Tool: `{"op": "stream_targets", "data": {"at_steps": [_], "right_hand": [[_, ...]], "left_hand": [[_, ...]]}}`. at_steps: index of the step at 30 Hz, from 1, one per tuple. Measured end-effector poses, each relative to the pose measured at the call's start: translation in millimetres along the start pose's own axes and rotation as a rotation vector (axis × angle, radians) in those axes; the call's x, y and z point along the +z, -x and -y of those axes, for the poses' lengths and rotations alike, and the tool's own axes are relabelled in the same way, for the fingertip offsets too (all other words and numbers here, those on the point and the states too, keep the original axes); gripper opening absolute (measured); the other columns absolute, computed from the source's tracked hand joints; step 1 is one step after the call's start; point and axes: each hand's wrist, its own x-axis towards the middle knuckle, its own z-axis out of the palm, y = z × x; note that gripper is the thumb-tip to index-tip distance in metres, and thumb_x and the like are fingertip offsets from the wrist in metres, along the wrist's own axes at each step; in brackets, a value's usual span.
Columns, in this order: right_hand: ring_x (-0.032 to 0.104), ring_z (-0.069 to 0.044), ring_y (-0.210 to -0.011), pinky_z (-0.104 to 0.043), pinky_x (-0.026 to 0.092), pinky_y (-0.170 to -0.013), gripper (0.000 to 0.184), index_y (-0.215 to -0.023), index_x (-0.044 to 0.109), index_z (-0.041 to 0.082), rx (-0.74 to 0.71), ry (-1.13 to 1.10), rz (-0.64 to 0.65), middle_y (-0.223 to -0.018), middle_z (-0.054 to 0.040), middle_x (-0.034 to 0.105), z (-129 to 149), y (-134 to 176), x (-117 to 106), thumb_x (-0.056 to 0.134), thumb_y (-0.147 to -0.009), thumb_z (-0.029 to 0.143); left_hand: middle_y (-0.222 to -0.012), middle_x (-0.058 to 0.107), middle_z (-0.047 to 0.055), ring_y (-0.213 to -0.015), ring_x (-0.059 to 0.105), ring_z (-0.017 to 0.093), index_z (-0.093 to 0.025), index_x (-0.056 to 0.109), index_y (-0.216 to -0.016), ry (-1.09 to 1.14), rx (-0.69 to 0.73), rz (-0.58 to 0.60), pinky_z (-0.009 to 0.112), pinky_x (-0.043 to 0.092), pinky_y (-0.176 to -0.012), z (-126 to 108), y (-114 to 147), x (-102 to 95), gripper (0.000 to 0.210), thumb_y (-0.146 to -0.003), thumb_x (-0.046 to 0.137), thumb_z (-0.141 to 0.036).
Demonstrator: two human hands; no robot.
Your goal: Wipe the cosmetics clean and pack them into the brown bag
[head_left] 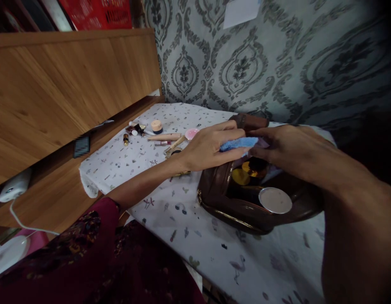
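Note:
An open brown zip bag lies on the cloth-covered table, with its gold zipper apart. Inside it show a round white lid and a gold-coloured round item. Over the bag's back edge, my left hand is closed around a blue, soft-looking crumpled piece. My right hand reaches in from the other side, its fingers pinched at the right end of the blue piece beside something pale purple. What exactly those right fingertips grip is partly hidden.
Left of the bag lie small cosmetics: a jar, a beige tube, a pink round item and a small dark bottle. A wooden cabinet borders the left side; patterned wallpaper rises behind the table.

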Motion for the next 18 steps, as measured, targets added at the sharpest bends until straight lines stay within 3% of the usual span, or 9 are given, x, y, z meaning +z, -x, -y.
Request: {"op": "stream_targets", "data": {"at_steps": [5, 18], "right_hand": [[0.062, -0.023, -0.064, -0.031, 0.038, -0.059, 0.01, -0.084, 0.068, 0.023, 0.015, 0.029, 0.04, -0.07, -0.0046, 0.067, -2.1, 2.0, 1.1, 0.059, -0.079, 0.023], [0.062, -0.024, -0.073, -0.032, 0.037, -0.062, 0.015, -0.087, 0.065, 0.023, 0.008, 0.088, 0.015, -0.081, -0.0061, 0.068, 2.6, 7.9, -2.2, 0.051, -0.084, 0.028]], "left_hand": [[-0.082, 0.052, 0.001, -0.078, 0.056, 0.015, -0.02, 0.052, -0.078, -0.025, 0.0, 0.014, 0.028, 0.047, -0.075, 0.0, -0.7, 0.6, 0.021, -0.097, 0.053, -0.028], [-0.082, 0.053, 0.001, -0.078, 0.056, 0.016, -0.02, 0.054, -0.077, 0.101, -0.016, -0.005, 0.029, 0.046, -0.075, 4.9, 1.3, -0.2, 0.022, -0.096, 0.053, -0.031]]}}
